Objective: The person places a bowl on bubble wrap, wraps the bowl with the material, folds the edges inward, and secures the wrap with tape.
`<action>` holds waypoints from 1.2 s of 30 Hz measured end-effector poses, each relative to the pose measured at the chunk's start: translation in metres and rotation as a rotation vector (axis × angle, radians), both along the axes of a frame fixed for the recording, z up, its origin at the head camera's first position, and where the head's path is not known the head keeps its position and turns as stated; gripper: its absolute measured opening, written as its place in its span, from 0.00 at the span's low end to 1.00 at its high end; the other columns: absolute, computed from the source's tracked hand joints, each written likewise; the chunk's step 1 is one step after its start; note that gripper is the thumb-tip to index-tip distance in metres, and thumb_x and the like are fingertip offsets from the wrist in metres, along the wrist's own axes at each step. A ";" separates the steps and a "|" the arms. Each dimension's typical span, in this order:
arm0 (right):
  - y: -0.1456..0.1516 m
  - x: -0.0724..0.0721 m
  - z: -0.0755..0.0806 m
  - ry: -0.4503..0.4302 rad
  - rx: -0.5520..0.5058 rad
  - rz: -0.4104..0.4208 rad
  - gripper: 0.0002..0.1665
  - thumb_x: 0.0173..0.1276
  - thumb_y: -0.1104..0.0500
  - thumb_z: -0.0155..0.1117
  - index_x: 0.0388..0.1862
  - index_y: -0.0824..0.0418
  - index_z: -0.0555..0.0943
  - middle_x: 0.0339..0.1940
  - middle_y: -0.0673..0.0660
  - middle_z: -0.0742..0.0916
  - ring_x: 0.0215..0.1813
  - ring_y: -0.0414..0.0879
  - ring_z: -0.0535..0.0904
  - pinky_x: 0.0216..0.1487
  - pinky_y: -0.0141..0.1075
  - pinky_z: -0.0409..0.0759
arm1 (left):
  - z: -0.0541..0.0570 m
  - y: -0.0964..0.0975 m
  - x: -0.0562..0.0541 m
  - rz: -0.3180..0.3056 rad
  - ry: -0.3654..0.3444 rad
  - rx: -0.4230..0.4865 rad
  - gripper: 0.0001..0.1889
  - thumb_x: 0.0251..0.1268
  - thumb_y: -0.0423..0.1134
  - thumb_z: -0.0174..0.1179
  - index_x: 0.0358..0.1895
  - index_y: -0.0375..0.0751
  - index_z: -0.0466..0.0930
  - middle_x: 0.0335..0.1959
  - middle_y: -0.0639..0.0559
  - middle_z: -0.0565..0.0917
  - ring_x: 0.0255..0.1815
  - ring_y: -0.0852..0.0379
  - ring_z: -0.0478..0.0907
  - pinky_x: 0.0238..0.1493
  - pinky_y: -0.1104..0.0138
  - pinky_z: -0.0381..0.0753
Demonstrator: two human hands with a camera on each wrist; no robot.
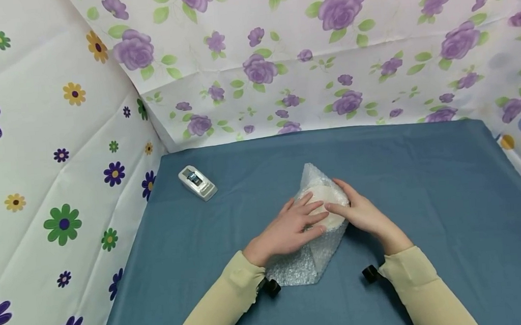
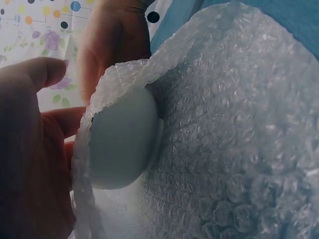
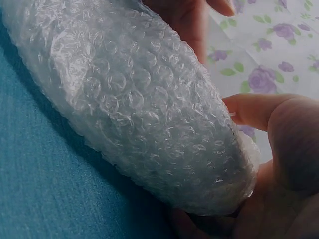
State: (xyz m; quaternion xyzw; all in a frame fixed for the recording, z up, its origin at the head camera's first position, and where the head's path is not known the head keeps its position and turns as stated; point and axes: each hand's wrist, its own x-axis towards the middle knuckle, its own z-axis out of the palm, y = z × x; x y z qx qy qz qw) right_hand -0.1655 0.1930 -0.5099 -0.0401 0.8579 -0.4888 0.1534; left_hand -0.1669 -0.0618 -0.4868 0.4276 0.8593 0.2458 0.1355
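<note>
Bubble wrap (image 1: 313,250) around a white bowl (image 1: 323,206), mid-table, under both hands.

Blue cloth covers the table (image 1: 428,195); the wrapped bowl lies near its centre, with one corner of the sheet pointing away from the person and another trailing toward the left sleeve. Left hand (image 1: 288,229): fingers straight and lightly spread, laid flat on top of the bowl and the wrap. Right hand (image 1: 361,210): fingers curved round the right side of the bundle, thumb pressing the wrap against the bowl. From the left wrist, the bowl's rounded side shows bare at an open fold of the sheet. White tape dispenser (image 1: 197,183): far left of the table, well apart from the hands.
</note>
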 end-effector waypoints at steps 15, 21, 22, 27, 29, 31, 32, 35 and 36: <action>-0.004 0.001 0.002 0.051 0.052 -0.012 0.55 0.81 0.39 0.63 0.91 0.57 0.46 0.86 0.73 0.58 0.80 0.77 0.59 0.70 0.74 0.66 | -0.002 0.000 -0.001 -0.012 0.040 -0.067 0.29 0.87 0.63 0.45 0.80 0.59 0.72 0.89 0.56 0.52 0.89 0.55 0.31 0.83 0.36 0.38; -0.006 0.002 0.000 0.069 0.071 -0.044 0.54 0.81 0.37 0.62 0.91 0.58 0.49 0.84 0.74 0.62 0.79 0.77 0.63 0.69 0.74 0.68 | -0.001 -0.001 0.000 -0.012 0.048 -0.068 0.28 0.87 0.62 0.46 0.80 0.59 0.73 0.89 0.55 0.51 0.89 0.55 0.31 0.83 0.36 0.39; -0.006 0.002 -0.001 0.071 0.077 -0.046 0.53 0.81 0.38 0.62 0.91 0.58 0.49 0.84 0.75 0.62 0.78 0.77 0.64 0.69 0.73 0.68 | -0.001 -0.001 0.000 -0.012 0.048 -0.067 0.28 0.87 0.62 0.46 0.80 0.59 0.73 0.89 0.55 0.51 0.89 0.55 0.31 0.83 0.37 0.39; -0.007 0.004 -0.002 0.071 0.093 -0.048 0.52 0.82 0.39 0.61 0.91 0.59 0.49 0.83 0.76 0.64 0.77 0.77 0.65 0.67 0.73 0.70 | -0.001 -0.001 0.001 -0.011 0.039 -0.059 0.27 0.87 0.62 0.47 0.78 0.59 0.76 0.89 0.55 0.51 0.89 0.54 0.32 0.83 0.37 0.39; -0.007 0.004 -0.003 0.071 0.091 -0.052 0.52 0.82 0.39 0.61 0.91 0.59 0.50 0.83 0.75 0.64 0.77 0.77 0.65 0.68 0.73 0.70 | -0.002 -0.002 0.001 -0.012 0.032 -0.052 0.27 0.87 0.62 0.47 0.77 0.60 0.77 0.89 0.55 0.51 0.89 0.55 0.32 0.83 0.38 0.38; -0.007 0.004 -0.003 0.075 0.088 -0.055 0.52 0.82 0.39 0.62 0.91 0.59 0.50 0.83 0.75 0.64 0.77 0.77 0.65 0.68 0.73 0.69 | -0.003 -0.004 0.000 -0.015 0.021 -0.038 0.26 0.87 0.62 0.47 0.77 0.60 0.77 0.89 0.55 0.51 0.89 0.55 0.32 0.84 0.38 0.37; -0.007 0.004 -0.003 0.078 0.088 -0.057 0.52 0.82 0.40 0.62 0.90 0.59 0.50 0.83 0.75 0.65 0.77 0.77 0.65 0.68 0.73 0.69 | -0.003 -0.005 0.000 -0.020 0.016 -0.029 0.26 0.87 0.62 0.47 0.77 0.60 0.78 0.89 0.55 0.51 0.89 0.55 0.31 0.84 0.38 0.37; -0.008 0.004 -0.004 0.090 0.086 -0.069 0.50 0.82 0.41 0.62 0.90 0.59 0.51 0.83 0.74 0.65 0.77 0.76 0.66 0.68 0.73 0.69 | -0.002 -0.012 -0.003 -0.032 0.006 0.009 0.26 0.87 0.60 0.48 0.77 0.58 0.77 0.89 0.54 0.50 0.89 0.54 0.30 0.83 0.38 0.38; -0.008 0.004 -0.005 0.095 0.087 -0.073 0.50 0.83 0.42 0.62 0.90 0.59 0.51 0.83 0.74 0.65 0.77 0.76 0.66 0.68 0.73 0.69 | -0.001 -0.015 -0.003 -0.032 0.004 0.027 0.26 0.87 0.59 0.49 0.78 0.57 0.76 0.89 0.53 0.50 0.89 0.53 0.31 0.83 0.37 0.38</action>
